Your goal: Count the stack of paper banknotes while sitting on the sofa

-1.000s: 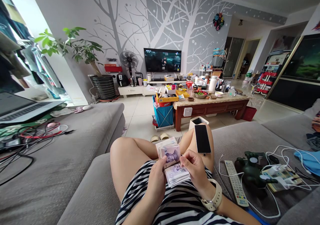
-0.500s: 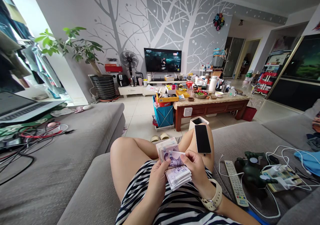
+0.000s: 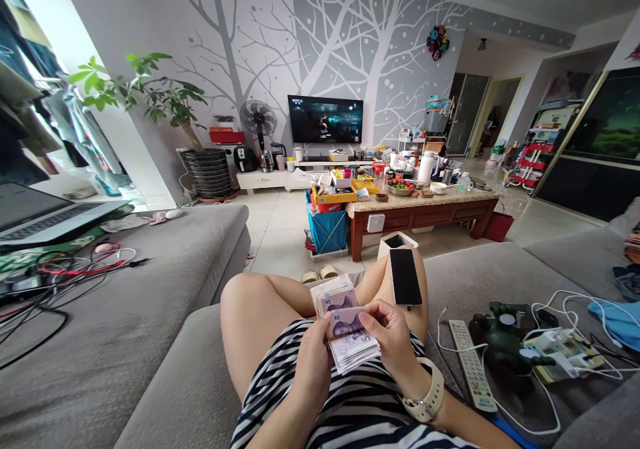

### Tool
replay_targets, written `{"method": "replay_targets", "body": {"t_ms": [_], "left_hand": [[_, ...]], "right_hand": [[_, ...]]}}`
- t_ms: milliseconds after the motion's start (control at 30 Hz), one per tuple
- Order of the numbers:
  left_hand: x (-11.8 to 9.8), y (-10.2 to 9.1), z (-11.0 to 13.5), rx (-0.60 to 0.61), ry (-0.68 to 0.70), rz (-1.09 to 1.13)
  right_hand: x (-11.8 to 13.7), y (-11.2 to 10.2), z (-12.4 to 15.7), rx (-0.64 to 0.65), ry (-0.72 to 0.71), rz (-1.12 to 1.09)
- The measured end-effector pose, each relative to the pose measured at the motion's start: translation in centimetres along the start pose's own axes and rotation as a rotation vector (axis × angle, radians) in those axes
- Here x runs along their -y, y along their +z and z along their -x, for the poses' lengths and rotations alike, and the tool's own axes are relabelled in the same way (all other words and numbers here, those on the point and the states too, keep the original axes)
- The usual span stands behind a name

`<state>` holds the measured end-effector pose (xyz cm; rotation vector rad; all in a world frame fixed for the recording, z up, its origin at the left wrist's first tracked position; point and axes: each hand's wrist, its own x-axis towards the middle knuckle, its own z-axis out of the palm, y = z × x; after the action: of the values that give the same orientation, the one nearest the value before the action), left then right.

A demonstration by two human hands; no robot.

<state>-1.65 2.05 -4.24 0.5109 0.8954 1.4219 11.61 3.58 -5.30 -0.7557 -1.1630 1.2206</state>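
A thick stack of purple banknotes [image 3: 354, 350] marked with a 5 rests above my lap, bent across its middle. My left hand [image 3: 315, 350] grips its left side, the thumb lying on top near the fold. From the right, my right hand [image 3: 387, 332] pinches the edge of a top banknote [image 3: 346, 321] between thumb and fingers. The far part of the stack fans out beyond my hands. A pale watch is on my right wrist. Just past my right hand, a smartphone [image 3: 405, 276] with a dark screen lies on my right thigh.
On the grey sofa to my right are a remote control [image 3: 473, 366], a dark green figure-like object [image 3: 505, 339] and a power strip [image 3: 565, 356] with white cables. Tangled cables [image 3: 60, 282] and a laptop [image 3: 50, 216] lie at left. A cluttered coffee table [image 3: 425, 206] stands ahead.
The top banknote, tilted before, now lies flatter across the stack between both thumbs. My left thumb has shifted slightly up and left; the stack has moved a little left.
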Motion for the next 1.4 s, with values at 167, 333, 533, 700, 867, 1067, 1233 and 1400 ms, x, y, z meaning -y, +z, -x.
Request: {"method": "replay_targets", "body": {"t_ms": [167,333,533,700,867,1067,1233,1400], "left_hand": [[0.1,-0.1,-0.1,-0.001,0.018,-0.021],[0.1,-0.2,-0.1,0.005,0.017,-0.014],[-0.4,0.3,0.2,0.013,-0.009,-0.03],[-1.0,1.0,0.9,0.001,0.012,-0.078],[-1.5,1.7,1.6,-0.009,-0.026,-0.05],[-1.2,1.5,1.5,0.016,-0.026,-0.02],[-1.1,1.4,1.5,0.03,-0.02,-0.011],[-1.3,1.6,1.5,0.023,-0.018,-0.026]], "right_hand": [[0.1,0.0,0.1,0.011,-0.02,0.022],[0.2,-0.1,0.4,0.017,-0.066,0.071],[0.6,-0.1,0.6,0.035,-0.11,0.094],[0.7,-0.1,0.4,0.068,-0.102,0.091],[0.4,0.1,0.1,0.015,-0.02,0.088],[0.6,0.4,-0.3,-0.052,0.028,0.019],[0.5,0.2,-0.3,0.001,0.048,0.054],[0.6,0.1,-0.3,-0.004,0.018,0.092]]}}
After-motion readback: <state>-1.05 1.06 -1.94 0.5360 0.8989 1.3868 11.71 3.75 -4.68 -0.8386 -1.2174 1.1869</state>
